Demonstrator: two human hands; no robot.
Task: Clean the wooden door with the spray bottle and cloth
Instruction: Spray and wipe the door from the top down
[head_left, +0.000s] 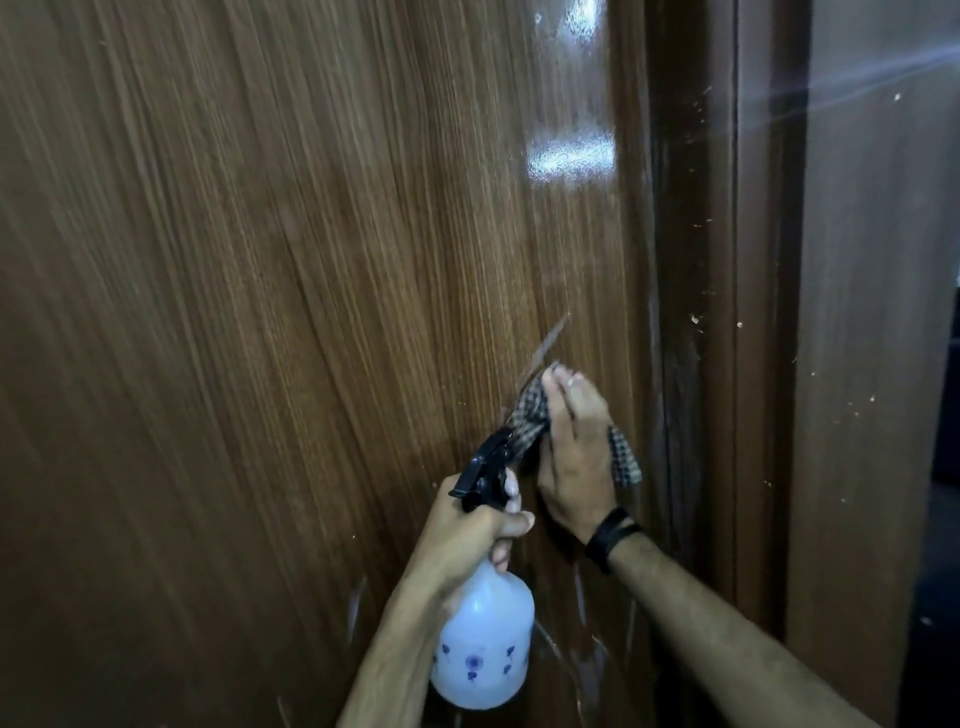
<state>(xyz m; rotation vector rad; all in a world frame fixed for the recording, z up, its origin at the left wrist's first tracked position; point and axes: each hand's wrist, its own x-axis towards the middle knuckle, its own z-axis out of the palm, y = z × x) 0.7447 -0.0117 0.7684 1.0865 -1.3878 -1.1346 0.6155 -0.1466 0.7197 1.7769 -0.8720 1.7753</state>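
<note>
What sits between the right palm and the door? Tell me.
The checked cloth: in the head view the right hand presses it flat against the wooden door, with cloth ends showing on both sides of the hand.

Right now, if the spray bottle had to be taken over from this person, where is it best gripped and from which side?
Probably by the round white belly of the spray bottle, coming from below or the left. The left hand already wraps the neck under the black trigger head, and the right hand presses the checked cloth on the wooden door just right.
</note>
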